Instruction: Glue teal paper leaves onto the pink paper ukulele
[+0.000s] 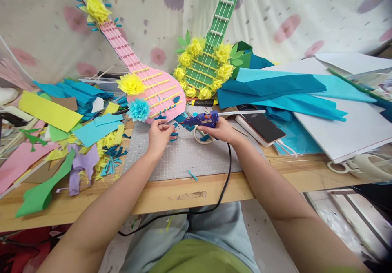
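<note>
My right hand (221, 132) is closed round a blue glue gun (202, 120) with a white glue stick at its back; its nozzle points left. My left hand (159, 134) pinches a small blue paper piece (174, 135) just in front of the nozzle, over a grey cutting mat (190, 158). Directly behind lies a pink paper guitar (153, 89) with a yellow and a blue paper flower. A green paper guitar (208, 61) ringed with yellow flowers leans beside it.
Coloured paper scraps (61, 142) cover the wooden table's left side. Blue paper sheets (275, 89), white boards (352, 126) and a phone (260, 127) lie on the right. The gun's black cord (226, 175) drops over the table edge to my lap. White scissors (361, 169) sit far right.
</note>
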Tool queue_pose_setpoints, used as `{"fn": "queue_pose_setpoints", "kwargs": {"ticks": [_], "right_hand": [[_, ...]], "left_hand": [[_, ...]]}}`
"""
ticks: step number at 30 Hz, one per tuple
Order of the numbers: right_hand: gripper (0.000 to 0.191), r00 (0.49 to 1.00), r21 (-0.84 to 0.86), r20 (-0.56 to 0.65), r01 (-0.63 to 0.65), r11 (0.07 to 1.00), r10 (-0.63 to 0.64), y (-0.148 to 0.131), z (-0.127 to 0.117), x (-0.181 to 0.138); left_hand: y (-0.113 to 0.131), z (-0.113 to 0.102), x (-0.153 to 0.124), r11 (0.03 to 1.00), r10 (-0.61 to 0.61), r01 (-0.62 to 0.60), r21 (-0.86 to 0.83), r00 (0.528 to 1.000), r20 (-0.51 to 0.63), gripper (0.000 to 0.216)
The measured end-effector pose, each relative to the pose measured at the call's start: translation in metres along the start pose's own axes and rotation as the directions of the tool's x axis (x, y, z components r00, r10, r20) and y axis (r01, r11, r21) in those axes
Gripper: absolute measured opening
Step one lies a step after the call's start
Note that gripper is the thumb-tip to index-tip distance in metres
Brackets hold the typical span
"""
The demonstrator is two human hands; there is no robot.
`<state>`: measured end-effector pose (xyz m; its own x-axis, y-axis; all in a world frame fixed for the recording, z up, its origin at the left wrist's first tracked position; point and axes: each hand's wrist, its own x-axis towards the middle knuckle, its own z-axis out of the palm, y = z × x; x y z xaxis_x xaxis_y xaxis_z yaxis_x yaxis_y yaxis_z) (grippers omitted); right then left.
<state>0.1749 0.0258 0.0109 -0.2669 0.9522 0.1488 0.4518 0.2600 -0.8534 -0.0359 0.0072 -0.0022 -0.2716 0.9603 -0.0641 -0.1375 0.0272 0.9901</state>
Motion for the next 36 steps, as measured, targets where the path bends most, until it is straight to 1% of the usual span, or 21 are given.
{"fn": "queue_pose_setpoints", "kwargs": {"ticks": [2,4,15,18,23,28,30,32,34,36], "right_hand": [[0.042,0.999,-0.005,0.04,-0.004,1.0,0.004,0.0,0.0,0.0],[0.041,0.998,-0.014,0.055,-0.006,1.0,0.007,-0.001,0.0,0.001],[0.04,0.999,-0.031,0.042,-0.004,1.0,0.005,-0.001,0.0,0.001],[0.04,0.999,-0.021,0.04,0.019,1.0,-0.019,-0.001,0.001,0.002],[0.037,0.999,-0.034,0.036,0.01,0.999,-0.009,-0.001,0.001,0.002],[0.038,0.999,0.031,0.031,-0.012,0.999,0.011,0.001,0.002,0.002],[0.037,0.999,0.075,0.001,-0.033,0.997,0.033,0.001,0.002,0.002],[0.037,0.995,0.104,-0.063,-0.07,0.992,0.077,0.0,0.002,0.003],[0.04,0.98,0.136,-0.16,-0.096,0.986,0.118,0.001,0.002,0.006],[0.041,0.95,0.162,-0.278,-0.101,0.982,0.144,0.005,0.0,0.01]], "left_hand": [[0.0,0.0,0.0,1.0,-0.003,0.003,0.003,1.0,0.0,0.041],[0.0,0.001,-0.001,1.0,-0.004,0.004,0.007,1.0,-0.001,0.042],[0.001,0.001,-0.002,1.0,-0.006,0.005,0.024,1.0,0.017,0.041],[-0.001,0.001,-0.001,0.999,0.009,-0.011,0.033,0.999,0.034,0.042],[-0.007,0.0,0.0,0.998,0.049,-0.052,0.039,0.997,0.059,0.044],[-0.009,0.0,0.0,0.996,0.071,-0.075,0.048,0.994,0.081,0.045],[-0.009,0.0,0.0,0.996,0.071,-0.076,0.055,0.994,0.085,0.045],[-0.009,-0.001,0.001,0.995,0.072,-0.078,0.063,0.994,0.085,0.046],[-0.009,-0.001,0.001,0.995,0.074,-0.08,0.068,0.993,0.088,0.045],[-0.01,-0.001,0.001,0.994,0.08,-0.087,0.073,0.993,0.09,0.044]]}}
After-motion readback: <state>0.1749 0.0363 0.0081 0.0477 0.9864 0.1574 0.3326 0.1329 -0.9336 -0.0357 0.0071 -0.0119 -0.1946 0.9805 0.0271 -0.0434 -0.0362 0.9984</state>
